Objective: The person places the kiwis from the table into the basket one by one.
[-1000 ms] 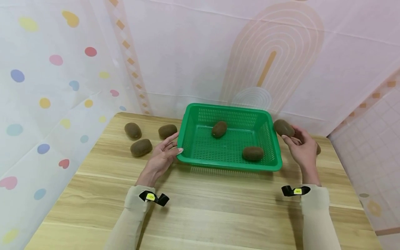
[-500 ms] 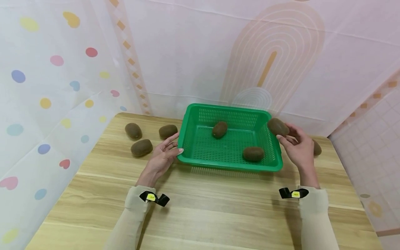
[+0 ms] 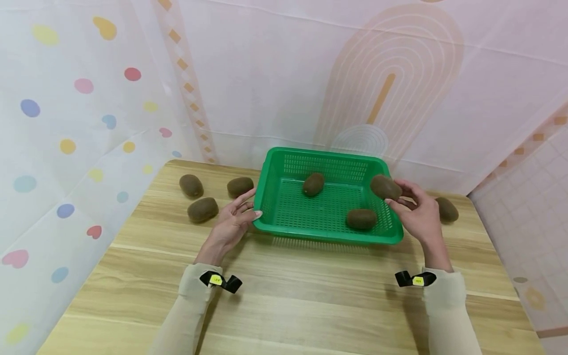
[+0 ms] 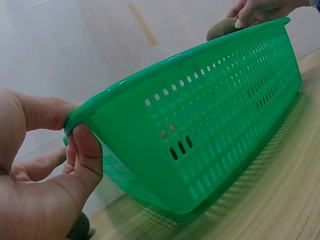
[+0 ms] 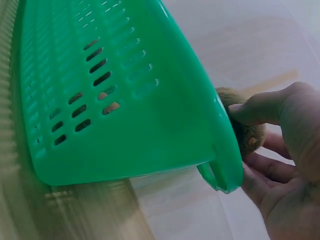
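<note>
A green plastic basket [image 3: 319,236] with slotted walls stands on the table against the backdrop. My left hand [image 3: 230,224] pinches its left rim between thumb and fingers, as the left wrist view [image 4: 45,150] also bears out. Above the basket's right side, my right hand [image 3: 419,212] holds a brown kiwi [image 3: 385,187] between thumb and fingertips. In the right wrist view that kiwi [image 5: 250,131] is partly hidden by the basket rim. Two more kiwis lie on the basket floor, one toward the back [image 3: 313,184] and one at the front right [image 3: 361,219].
Three kiwis lie on the wooden table [image 3: 293,301] left of the basket: one at the back [image 3: 191,186], one in front [image 3: 202,210], one beside my left fingers [image 3: 240,187]. Another kiwi [image 3: 447,210] lies behind my right hand. A patterned backdrop [image 3: 266,74] rises behind the table.
My right hand has carried its kiwi leftward, from outside the right rim to over the basket's inside. The kiwi at far right shows more fully. My left hand keeps its hold on the rim.
</note>
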